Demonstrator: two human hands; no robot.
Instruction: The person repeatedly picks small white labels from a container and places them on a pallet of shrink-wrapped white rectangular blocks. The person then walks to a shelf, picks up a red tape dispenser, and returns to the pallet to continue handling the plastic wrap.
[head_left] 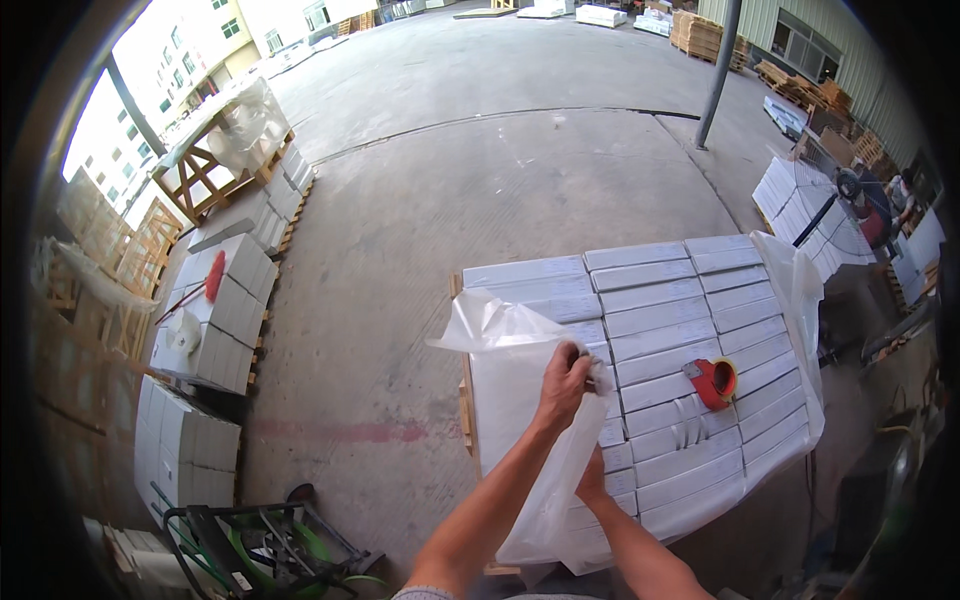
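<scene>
A sheet of clear, whitish plastic film (pixel 530 440) hangs over the left side of a pallet load of long white boxes (pixel 650 325). My left hand (pixel 566 382) is closed on the film's gathered edge, above the boxes. Lower down, my right hand (pixel 592 474) reaches up behind the film. The sheet hides its fingers, so I cannot see what they grip. A red tape dispenser (pixel 708 384) with a roll of tape lies on top of the boxes, to the right of both hands. More film (pixel 795 300) hangs along the load's right side.
Stacks of white boxes (pixel 215 315) on pallets line the left, one bearing a red duster (pixel 214 277). A green-and-black wheeled tool (pixel 265 545) stands at lower left. A fan (pixel 845 190) and a person (pixel 900 200) are at right, near a grey post (pixel 718 75).
</scene>
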